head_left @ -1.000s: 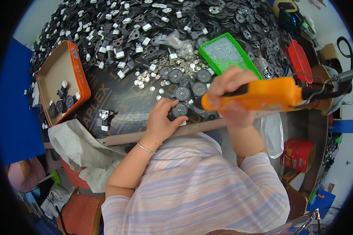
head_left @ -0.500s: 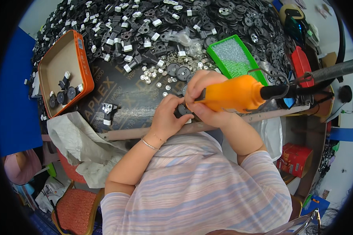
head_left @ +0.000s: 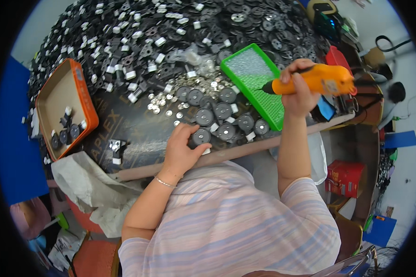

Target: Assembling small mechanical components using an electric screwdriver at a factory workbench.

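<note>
My right hand (head_left: 301, 94) is wrapped round an orange electric screwdriver (head_left: 316, 81), held level with its dark tip pointing left. The tip hangs over a green tray (head_left: 276, 111) with small silvery screws heaped at its far end. On the table my left hand (head_left: 182, 147) grips a black wheel assembly (head_left: 201, 136) between thumb and fingers near the front edge. Several similar black wheels (head_left: 226, 132) with white blocks lie just right of it. Small round metal pieces (head_left: 158, 102) are scattered beyond the left hand.
A big heap of black parts with white ends (head_left: 138, 41) covers the table's far side. At the left stands an orange-rimmed tray (head_left: 91, 104) with a few wheel assemblies. One loose assembly (head_left: 117, 148) lies nearby. Pale cloth (head_left: 90, 184) hangs over the front edge; a red bin (head_left: 339, 60) stands far right.
My right hand has lifted the screwdriver away from the wheel and swung it right, over the green tray. The left hand stays on the wheel assembly. The view has shifted slightly.
</note>
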### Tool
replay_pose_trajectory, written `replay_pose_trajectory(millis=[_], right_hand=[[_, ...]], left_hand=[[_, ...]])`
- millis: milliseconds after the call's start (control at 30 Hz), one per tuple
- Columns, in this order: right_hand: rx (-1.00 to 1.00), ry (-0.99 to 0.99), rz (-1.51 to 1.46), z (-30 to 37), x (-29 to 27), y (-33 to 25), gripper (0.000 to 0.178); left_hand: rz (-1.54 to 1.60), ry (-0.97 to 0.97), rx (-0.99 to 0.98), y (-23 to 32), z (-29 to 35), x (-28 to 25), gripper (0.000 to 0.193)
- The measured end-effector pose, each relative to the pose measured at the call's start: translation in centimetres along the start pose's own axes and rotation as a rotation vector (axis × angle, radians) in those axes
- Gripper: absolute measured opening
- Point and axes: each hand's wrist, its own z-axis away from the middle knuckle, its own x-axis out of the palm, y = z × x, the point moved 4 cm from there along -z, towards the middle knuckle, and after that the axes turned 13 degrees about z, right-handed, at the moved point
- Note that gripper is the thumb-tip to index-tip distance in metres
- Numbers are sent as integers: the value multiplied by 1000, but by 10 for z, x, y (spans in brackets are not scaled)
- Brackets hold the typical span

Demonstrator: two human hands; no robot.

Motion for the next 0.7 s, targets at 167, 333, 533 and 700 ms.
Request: replay_pose_trajectory(millis=[167,333,533,700], right_hand=[[14,189,121,-3,-36,26,23],[29,216,126,-4,-43,33,22],[24,196,113,-3,-42,32,22],[22,198,118,-4,-42,32,23]], left_hand=[[-8,8,7,-2,1,0,50],[-33,6,58,-3,1,0,51],[-51,0,68,-3,0,1,52],[-51,0,67,-3,0,2,52]])
